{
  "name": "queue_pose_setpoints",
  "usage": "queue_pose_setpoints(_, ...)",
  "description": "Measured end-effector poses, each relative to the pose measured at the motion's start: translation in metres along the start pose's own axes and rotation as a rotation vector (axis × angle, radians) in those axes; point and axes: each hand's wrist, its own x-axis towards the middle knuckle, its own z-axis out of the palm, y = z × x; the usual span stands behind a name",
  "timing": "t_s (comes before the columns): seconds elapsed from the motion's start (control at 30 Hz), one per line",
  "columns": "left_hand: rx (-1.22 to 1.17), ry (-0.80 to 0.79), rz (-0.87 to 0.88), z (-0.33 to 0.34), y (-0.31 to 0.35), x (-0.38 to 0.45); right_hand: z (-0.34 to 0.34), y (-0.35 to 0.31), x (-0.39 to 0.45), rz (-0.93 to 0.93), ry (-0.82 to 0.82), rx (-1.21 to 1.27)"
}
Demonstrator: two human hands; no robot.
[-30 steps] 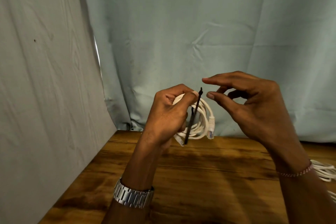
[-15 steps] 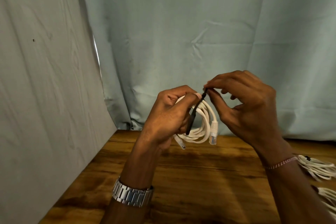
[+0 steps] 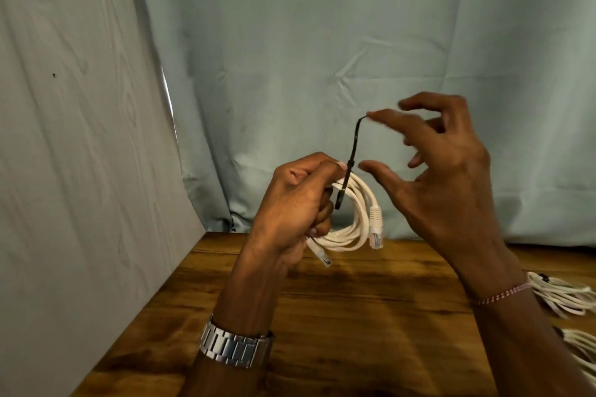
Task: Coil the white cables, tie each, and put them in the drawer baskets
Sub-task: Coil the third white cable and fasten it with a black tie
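Observation:
My left hand [image 3: 290, 203] grips a coiled white cable [image 3: 359, 203] above the wooden table, the thumb pressing on top of the coil. Two clear plugs hang from the coil's lower side. A black tie [image 3: 353, 151] crosses the coil and stands up from it, its tip bent to the right. My right hand [image 3: 445, 177] hovers just right of the coil with fingers spread. Its blurred index fingertip is at the tie's tip, while the thumb sits apart lower down, beside the tie.
The wooden table [image 3: 354, 316] runs from the cloth backdrop [image 3: 322, 42] toward me. Another bundle of white cable [image 3: 561, 296] lies at the right edge, with more white cable [image 3: 580, 345] below it. A pale cloth wall [image 3: 80, 138] closes off the left side.
My right hand went from apart, to pinching the tie's top, to fingers spread now. The tie sticks up longer above the coil. My left hand keeps holding the coil.

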Motion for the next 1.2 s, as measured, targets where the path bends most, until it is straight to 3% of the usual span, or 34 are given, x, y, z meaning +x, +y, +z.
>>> queue_pose_setpoints(0.23,-0.026,0.005,-0.035,0.003,-0.002,0.001,0.010,-0.005,-0.005,-0.185,0.065,-0.046)
queue_pose_setpoints(0.47,-0.063,-0.010,-0.044,0.004,-0.001,0.001,0.014,0.003,-0.009,-0.195,0.141,-0.018)
queue_pose_setpoints(0.67,-0.085,-0.019,-0.042,0.004,-0.002,0.001,0.020,0.018,-0.009,-0.040,0.160,-0.017)
queue_pose_setpoints(0.8,-0.073,-0.017,-0.044,0.005,-0.003,0.002,0.021,0.023,-0.007,0.072,0.086,0.007)
queue_pose_setpoints(1.07,-0.085,0.030,-0.076,0.004,-0.004,0.004,0.010,0.001,-0.005,-0.234,0.033,0.050)
queue_pose_setpoints(1.2,-0.101,0.030,-0.083,0.004,-0.005,0.004,0.015,0.005,-0.006,-0.229,0.033,0.184)
